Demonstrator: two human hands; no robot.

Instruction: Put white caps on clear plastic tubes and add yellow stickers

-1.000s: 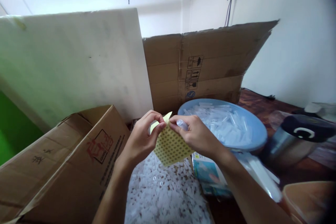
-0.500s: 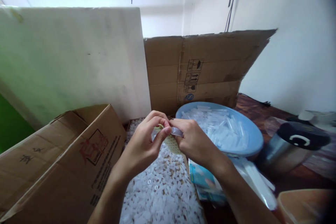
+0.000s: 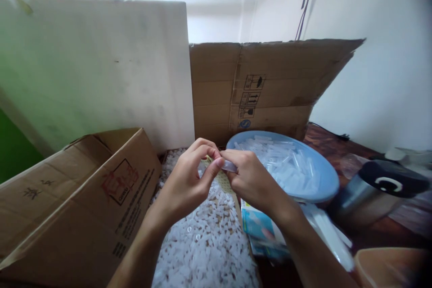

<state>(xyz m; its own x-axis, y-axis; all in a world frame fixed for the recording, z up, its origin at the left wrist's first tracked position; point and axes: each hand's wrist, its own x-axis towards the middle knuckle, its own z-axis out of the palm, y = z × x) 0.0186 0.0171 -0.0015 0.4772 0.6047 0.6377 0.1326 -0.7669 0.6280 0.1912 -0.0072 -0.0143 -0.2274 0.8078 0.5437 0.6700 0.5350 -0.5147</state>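
Note:
My right hand (image 3: 256,180) is closed around a short, clear plastic tube (image 3: 229,166), its near end poking out between the fingers. At that end, the thumb and fingertips of my left hand (image 3: 192,171) are pinched together; whatever they hold is too small and hidden to make out. Both hands meet above a layer of small white plastic pieces (image 3: 205,252) spread in a shallow tray or box. A pale yellow, textured item (image 3: 223,183) shows partly beneath the fingers. Many similar clear tubes (image 3: 286,162) fill a light blue basin (image 3: 326,180) beyond my right hand.
To the left stands an open cardboard box (image 3: 101,198). A white board (image 3: 101,67) and a cardboard sheet (image 3: 276,81) rise behind. On the right are a steel flask with black lid (image 3: 357,198), a blue printed packet (image 3: 259,227) and an orange container (image 3: 391,265).
The view has shifted slightly. My left fingertips stay at the tube's end, and the thumb has come a little further over it. My right hand keeps its grip.

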